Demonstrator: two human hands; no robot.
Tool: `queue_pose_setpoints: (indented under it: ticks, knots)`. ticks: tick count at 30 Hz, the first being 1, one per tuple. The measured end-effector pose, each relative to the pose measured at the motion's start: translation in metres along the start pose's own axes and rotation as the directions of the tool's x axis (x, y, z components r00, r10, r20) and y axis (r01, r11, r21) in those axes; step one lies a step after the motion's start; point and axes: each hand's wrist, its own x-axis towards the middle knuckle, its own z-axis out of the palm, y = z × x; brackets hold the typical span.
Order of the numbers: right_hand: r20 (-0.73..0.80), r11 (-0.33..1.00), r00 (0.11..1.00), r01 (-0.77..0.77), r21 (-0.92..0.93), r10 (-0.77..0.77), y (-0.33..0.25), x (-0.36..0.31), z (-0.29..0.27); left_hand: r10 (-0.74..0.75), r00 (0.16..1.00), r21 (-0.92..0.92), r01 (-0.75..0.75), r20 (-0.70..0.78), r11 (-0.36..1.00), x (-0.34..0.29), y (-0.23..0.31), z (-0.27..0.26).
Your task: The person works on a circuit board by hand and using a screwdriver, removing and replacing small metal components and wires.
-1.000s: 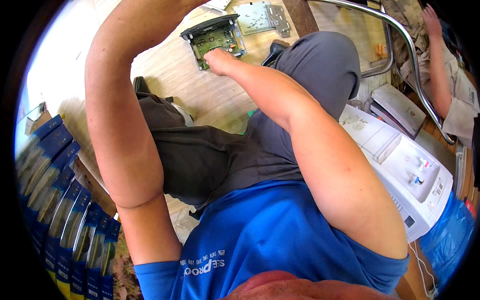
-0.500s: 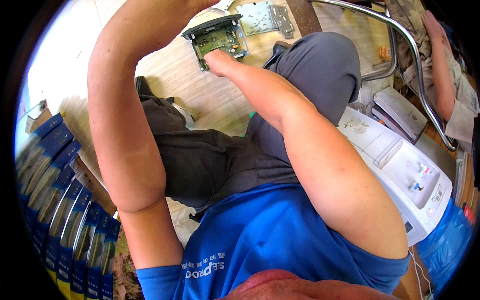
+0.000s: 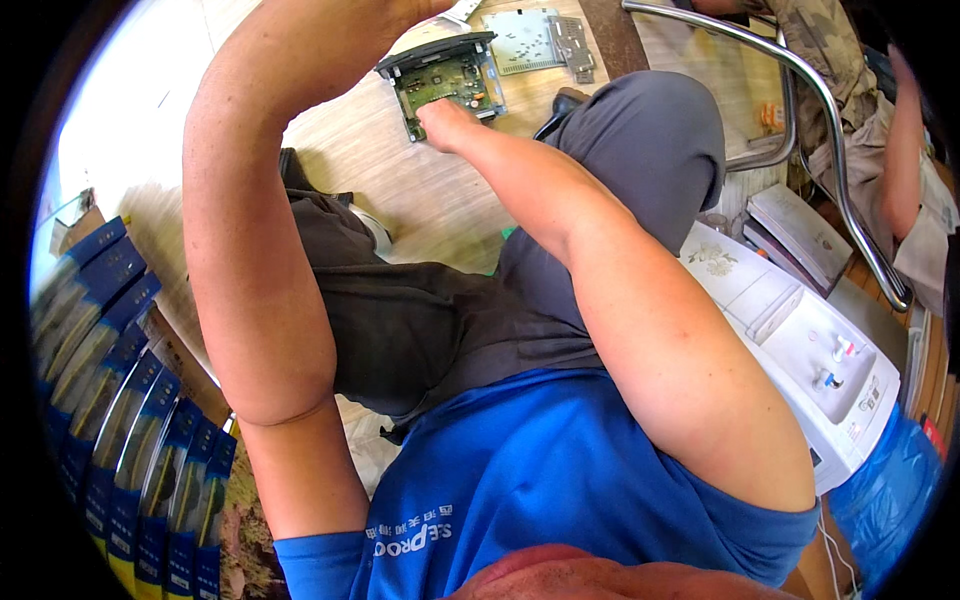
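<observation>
An opened electronic unit (image 3: 432, 50) with a dark front panel lies on the floor in front of me, its green circuit board (image 3: 435, 88) exposed. My right hand (image 3: 448, 125) is closed at the unit's near edge, over the board's lower right part; whatever its fingers hold is hidden. Reaching up past the unit's left side, my left arm ends in my left hand (image 3: 418, 8), which the upper picture edge cuts off so its fingers do not show. Close to that hand is a white object (image 3: 462, 12), only partly visible.
Beyond the unit lie a perforated metal plate (image 3: 522, 42) and a grey bracket (image 3: 573, 48). A chrome tube frame (image 3: 800, 75) curves at the right, near another person's arm (image 3: 902, 160). A white water dispenser (image 3: 770, 330) lies right; blue packages (image 3: 120, 380) line the left.
The whole view has shifted slightly, so the unit appears a little further right. My right hand stays closed at its edge. The other person's arm at the right has moved.
</observation>
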Motion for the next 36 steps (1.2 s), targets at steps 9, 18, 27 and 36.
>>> queue_pose_setpoints:
  ticks: [9, 18, 27, 36]
  knots:
    - [-0.095, 0.997, 0.993, 0.059, -0.05, -0.063, 0.004, 0.001, 0.0, -0.046, 0.999, 0.029, 0.046, 0.0, 0.999, -0.003, 0.004, -0.002]
    - [-0.068, 0.91, 0.959, 0.237, -0.34, -0.275, -0.01, -0.011, -0.004, 0.0, 0.999, 0.015, 0.0, -0.034, 1.0, -0.005, -0.001, -0.003]
    - [0.002, 0.936, 0.982, 0.179, -0.303, -0.187, -0.017, -0.012, -0.01, 0.015, 0.998, 0.022, -0.013, -0.062, 1.0, -0.006, -0.006, 0.0]
    - [0.0, 0.95, 0.991, 0.132, -0.283, -0.137, -0.036, -0.022, -0.008, -0.054, 0.999, -0.002, 0.054, 0.007, 0.999, -0.003, -0.004, -0.006]
